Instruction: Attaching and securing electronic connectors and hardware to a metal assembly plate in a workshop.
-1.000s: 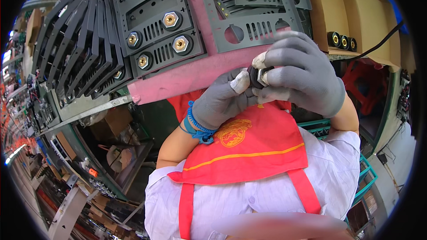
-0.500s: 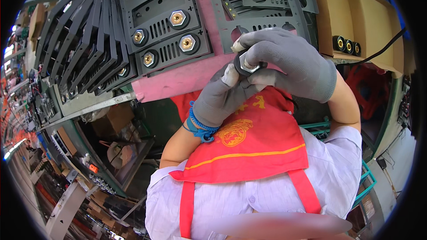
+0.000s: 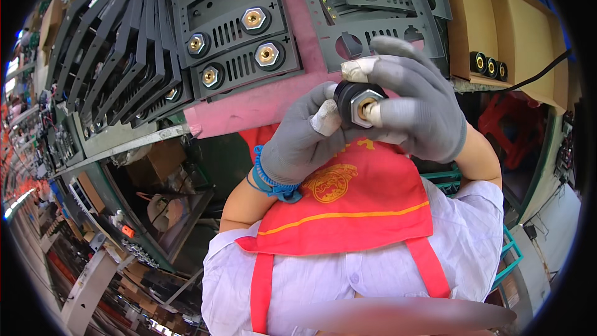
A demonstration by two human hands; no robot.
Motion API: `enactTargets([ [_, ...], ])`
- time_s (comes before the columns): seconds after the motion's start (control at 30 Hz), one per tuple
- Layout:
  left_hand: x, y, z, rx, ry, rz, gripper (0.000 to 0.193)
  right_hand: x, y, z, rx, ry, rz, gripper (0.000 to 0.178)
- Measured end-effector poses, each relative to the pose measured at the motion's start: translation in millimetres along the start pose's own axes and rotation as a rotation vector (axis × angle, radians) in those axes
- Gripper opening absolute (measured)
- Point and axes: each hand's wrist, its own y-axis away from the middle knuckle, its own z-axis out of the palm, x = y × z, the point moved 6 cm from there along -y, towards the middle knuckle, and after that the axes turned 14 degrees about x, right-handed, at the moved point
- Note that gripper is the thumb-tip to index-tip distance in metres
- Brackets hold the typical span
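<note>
In front of my chest I hold a black round panel socket (image 3: pixel 344 94) between both grey-gloved hands. A silver hex nut (image 3: pixel 359 102) with a brass centre sits on its face. The thumb and fingers of my left hand (image 3: pixel 305 134) close round the socket's left side and underside. From the right, my right hand (image 3: pixel 426 102) has a fingertip against the brass centre and nut, with other fingers bent over the top. Behind them lies a grey metal panel (image 3: pixel 373 32) with round holes. To its left, another grey panel (image 3: pixel 214 9) carries similar sockets with nuts.
Several grey metal plates (image 3: pixel 115 43) lean in a row at the far left. Pink sheeting (image 3: pixel 249 109) covers part of the bench. A cardboard box (image 3: pixel 491 15) at the right holds black and gold sockets (image 3: pixel 489 66). A black cable (image 3: pixel 538 68) runs beside it.
My right fingers have lifted and opened wider off the socket's top, uncovering more of the nut. The socket has tilted, so its brass centre now shows. My left hand keeps its grip.
</note>
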Motion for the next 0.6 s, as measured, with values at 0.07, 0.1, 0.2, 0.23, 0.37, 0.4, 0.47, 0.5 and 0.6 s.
enactTargets([
  [0.07, 7, 1, -2, 0.014, -0.122, 0.195, 0.034, 6, -1, 0, -0.039, -0.162, 0.186, 0.032],
  [0.1, 7, 1, -1, 0.017, -0.122, 0.197, 0.034, 6, -3, 0, -0.04, -0.165, 0.184, 0.032],
  [0.2, 7, 1, -2, 0.067, -0.068, 0.165, 0.032, 4, -4, -1, -0.033, -0.12, 0.159, 0.035],
  [0.23, 6, 0, -2, 0.065, -0.07, 0.163, 0.032, 6, -1, -2, 0.001, -0.157, 0.221, 0.036],
  [0.37, 0, -6, -8, 0.01, -0.076, 0.05, 0.034, 8, -3, -5, -0.025, -0.16, 0.309, 0.038],
  [0.4, -1, -6, -7, 0.001, -0.079, 0.003, 0.039, 7, -4, -8, -0.07, -0.127, 0.284, 0.039],
  [0.47, -1, -5, 0, -0.006, -0.081, -0.04, 0.044, 7, -8, -11, -0.105, -0.113, 0.225, 0.037],
  [0.5, -3, -3, 7, -0.032, -0.072, -0.078, 0.051, 6, -8, -10, -0.14, -0.098, 0.167, 0.034],
  [0.6, -8, -3, 11, -0.094, -0.078, -0.127, 0.061, 12, -5, -10, -0.138, -0.245, 0.18, 0.028],
])
